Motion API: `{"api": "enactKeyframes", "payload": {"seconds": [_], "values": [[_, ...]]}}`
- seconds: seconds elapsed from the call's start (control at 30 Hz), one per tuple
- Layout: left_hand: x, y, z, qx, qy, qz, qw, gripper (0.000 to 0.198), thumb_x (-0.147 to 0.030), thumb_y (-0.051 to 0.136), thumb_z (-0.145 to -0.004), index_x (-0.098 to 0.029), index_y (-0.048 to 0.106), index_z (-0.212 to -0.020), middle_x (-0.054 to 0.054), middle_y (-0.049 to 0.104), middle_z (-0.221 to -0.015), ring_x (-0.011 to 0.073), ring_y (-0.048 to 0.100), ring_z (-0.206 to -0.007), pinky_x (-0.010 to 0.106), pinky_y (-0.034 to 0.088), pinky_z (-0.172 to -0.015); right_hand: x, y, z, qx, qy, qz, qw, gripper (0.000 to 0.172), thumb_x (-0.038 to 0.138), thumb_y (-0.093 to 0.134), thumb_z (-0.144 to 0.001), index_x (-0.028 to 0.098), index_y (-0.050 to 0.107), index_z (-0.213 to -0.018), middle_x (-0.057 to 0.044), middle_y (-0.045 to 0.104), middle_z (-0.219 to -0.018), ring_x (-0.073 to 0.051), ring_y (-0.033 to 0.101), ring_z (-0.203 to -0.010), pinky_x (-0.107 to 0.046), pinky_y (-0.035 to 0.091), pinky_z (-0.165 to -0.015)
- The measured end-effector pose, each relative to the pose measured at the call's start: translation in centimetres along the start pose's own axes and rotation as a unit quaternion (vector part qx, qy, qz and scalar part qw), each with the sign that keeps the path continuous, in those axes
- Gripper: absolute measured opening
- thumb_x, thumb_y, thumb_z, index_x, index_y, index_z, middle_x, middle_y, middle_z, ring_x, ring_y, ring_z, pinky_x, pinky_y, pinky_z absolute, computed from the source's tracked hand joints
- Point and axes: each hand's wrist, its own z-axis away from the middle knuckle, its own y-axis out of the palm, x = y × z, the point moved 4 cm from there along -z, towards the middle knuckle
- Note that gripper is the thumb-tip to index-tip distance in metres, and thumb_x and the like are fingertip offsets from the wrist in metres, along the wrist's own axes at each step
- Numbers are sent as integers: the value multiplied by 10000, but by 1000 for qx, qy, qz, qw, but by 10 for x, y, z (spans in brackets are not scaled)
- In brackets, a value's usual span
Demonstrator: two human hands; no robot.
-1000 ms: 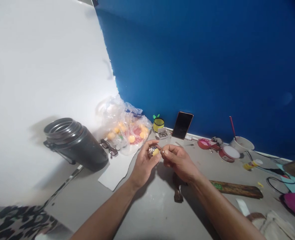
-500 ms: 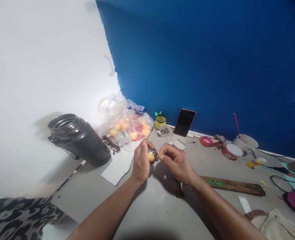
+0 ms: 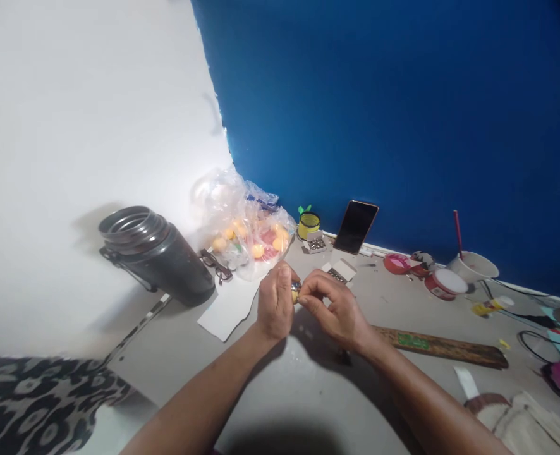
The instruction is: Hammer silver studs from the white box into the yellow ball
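Observation:
My left hand (image 3: 277, 302) is wrapped round a small yellow ball (image 3: 295, 293) partly covered with shiny silver pieces. Most of the ball is hidden behind the fingers. Thumb and forefinger of my right hand (image 3: 332, 308) are pinched together against the ball's right side. Whatever they may hold is too small to make out. Just beyond the right hand lies an open small box (image 3: 339, 272) of little metal pieces. Farther back stands another small box (image 3: 316, 242) of shiny metal pieces.
A dark flask (image 3: 159, 256) without a lid, eyeglasses (image 3: 217, 265) and white paper (image 3: 227, 309) are left. Behind are a clear plastic bag (image 3: 251, 227) with yellow balls, a yellow mesh cup (image 3: 309, 225) and a propped phone (image 3: 356, 226). A wooden strip (image 3: 444, 347) lies right.
The left hand has turned and covers more of the ball. My right fingertips have come against it. The open box behind the right hand shows more now. The view has shifted slightly.

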Motion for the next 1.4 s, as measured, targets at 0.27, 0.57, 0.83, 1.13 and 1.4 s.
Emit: {"api": "enactKeyframes", "payload": {"seconds": [0.27,0.57,0.83,1.13,1.4], "values": [[3,-1,2,-6,20,-26,999,460,-427,261,-1089,-225,527,-773,20,577,-675,158,546,-636,292,457,-636,3,0,2,-4,1,27,1000,207,179,574,-950,215,553,-747,3,590,-745,-144,521,-686,-281,393,-651],[6,-1,5,-5,31,-28,999,420,-386,281,-1094,-221,525,-794,11,574,-686,148,549,-639,279,453,-646,1,2,4,-6,8,33,999,195,176,570,-951,217,555,-761,5,587,-747,-148,532,-694,-285,405,-662],[3,-2,4,-6,41,-33,999,422,-388,287,-1092,-221,513,-777,4,569,-678,145,542,-626,277,436,-631,8,3,5,-34,-47,119,991,192,156,543,-959,225,527,-781,-13,600,-777,-165,541,-726,-301,393,-674],[9,1,7,-16,12,-42,999,462,-446,280,-1088,-214,537,-781,10,578,-686,151,540,-636,284,422,-642,5,6,9,-68,-68,186,978,205,242,529,-999,224,557,-796,-42,614,-797,-191,538,-757,-326,389,-691],[19,9,-1,16,-155,186,970,550,-661,373,-1009,-192,560,-792,4,560,-667,131,483,-594,269,375,-573,1,-5,1,1,85,-120,989,290,423,615,-964,199,587,-783,3,541,-737,-129,461,-635,-264,362,-581]]}}
